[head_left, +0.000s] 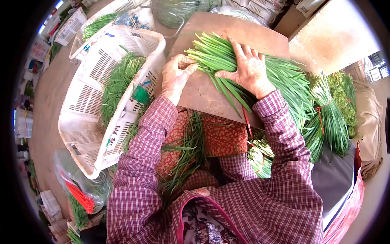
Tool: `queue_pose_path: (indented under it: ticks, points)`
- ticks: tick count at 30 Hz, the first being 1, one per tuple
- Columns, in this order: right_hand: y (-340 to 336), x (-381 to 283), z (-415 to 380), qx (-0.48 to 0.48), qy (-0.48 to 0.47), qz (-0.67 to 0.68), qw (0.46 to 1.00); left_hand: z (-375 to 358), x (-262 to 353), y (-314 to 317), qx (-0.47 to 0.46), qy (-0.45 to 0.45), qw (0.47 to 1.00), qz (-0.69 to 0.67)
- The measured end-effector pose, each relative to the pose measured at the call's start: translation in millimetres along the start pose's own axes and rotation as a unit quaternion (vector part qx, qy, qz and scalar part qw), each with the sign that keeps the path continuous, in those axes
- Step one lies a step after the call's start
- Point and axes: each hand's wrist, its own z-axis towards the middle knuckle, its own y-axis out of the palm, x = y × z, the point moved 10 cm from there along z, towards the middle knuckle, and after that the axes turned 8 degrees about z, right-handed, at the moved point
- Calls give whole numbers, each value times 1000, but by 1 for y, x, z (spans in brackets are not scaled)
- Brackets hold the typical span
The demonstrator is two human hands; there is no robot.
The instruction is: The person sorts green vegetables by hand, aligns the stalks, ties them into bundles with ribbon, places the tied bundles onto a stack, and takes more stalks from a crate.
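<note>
A loose pile of garlic chives (215, 51) lies across a brown board (196, 99), pale stalk ends to the left and green leaves trailing right over the edge. My right hand (250, 69) rests flat on the pile, fingers spread and thumb out. At the stalk ends, my left hand (175, 73) is closed, with thumb and fingertips pinched on the ends of some chives. A few leaves hang toward the board's near edge, where a red strip (247, 122) dangles.
To the left stands a white plastic crate (83, 93) with chives inside. Tied bundles of chives (325, 110) lie at the right. Loose leaves (191, 150) are strewn over my lap. A clear bag with red ties (79, 195) sits at lower left.
</note>
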Motion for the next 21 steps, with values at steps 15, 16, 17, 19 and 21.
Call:
queue_pose_path:
  ticks: [15, 16, 17, 19, 21]
  points:
    - [11, 44, 10, -43, 87, 143, 985, 4, 6, -25, 46, 48, 995, -71]
    - [12, 45, 10, -43, 89, 144, 985, 6, 12, -26, 45, 46, 995, -70]
    - [12, 45, 9, -41, 90, 148, 984, 6, 23, -28, 49, 72, 994, -67]
    - [12, 47, 9, -41, 93, 151, 983, 4, 49, -28, 46, 113, 992, -39]
    - [10, 47, 9, -35, 87, 163, 982, 7, 63, -15, -5, 99, 992, 77]
